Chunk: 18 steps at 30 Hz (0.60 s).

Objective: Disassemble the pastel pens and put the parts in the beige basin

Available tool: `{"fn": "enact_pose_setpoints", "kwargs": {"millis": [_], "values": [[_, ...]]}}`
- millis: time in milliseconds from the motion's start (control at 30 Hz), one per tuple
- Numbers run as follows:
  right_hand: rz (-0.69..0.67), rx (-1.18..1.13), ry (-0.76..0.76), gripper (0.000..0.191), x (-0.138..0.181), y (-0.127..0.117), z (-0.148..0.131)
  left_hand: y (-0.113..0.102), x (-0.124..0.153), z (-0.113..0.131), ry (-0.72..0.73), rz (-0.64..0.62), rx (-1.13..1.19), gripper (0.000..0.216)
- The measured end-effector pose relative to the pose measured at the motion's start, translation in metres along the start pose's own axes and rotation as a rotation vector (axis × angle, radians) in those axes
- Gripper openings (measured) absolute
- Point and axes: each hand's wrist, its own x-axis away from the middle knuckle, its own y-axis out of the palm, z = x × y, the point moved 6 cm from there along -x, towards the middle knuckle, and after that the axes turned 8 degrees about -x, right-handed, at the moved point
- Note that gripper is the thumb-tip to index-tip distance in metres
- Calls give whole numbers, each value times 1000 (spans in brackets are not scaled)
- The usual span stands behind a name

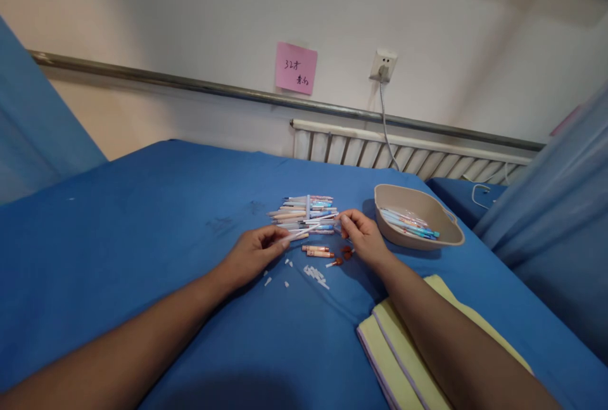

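My left hand point(259, 248) is closed, its thumb and fingers pinching the end of a thin white stick point(301, 232), perhaps a pen part. Another slim white rod point(323, 218) ends at the closed fingertips of my right hand point(361, 234); the two rods come close or cross between the hands. Just behind them lies a bundle of pens point(297, 207) with a pale band across it. Patterned pen barrels point(317, 253) rest in front. Brown pieces point(348, 254) sit below my right hand, and small white tube-like pieces point(314, 274) are scattered nearer to me.
A beige basin point(451, 232) holding several pens point(411, 223) stands to the right. A folded yellow towel point(399, 340) lies under my right forearm. Blue cloth point(142, 226) covers the surface. Behind are a radiator point(351, 147), a metal rail point(199, 85) and a plugged-in socket point(383, 66).
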Motion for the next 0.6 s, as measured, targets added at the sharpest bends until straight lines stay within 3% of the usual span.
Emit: {"fn": "enact_pose_setpoints", "kwargs": {"millis": [600], "values": [[-20, 91, -65, 28, 3, -1, -1, -3, 5, 10, 52, 28, -136, 33]]}}
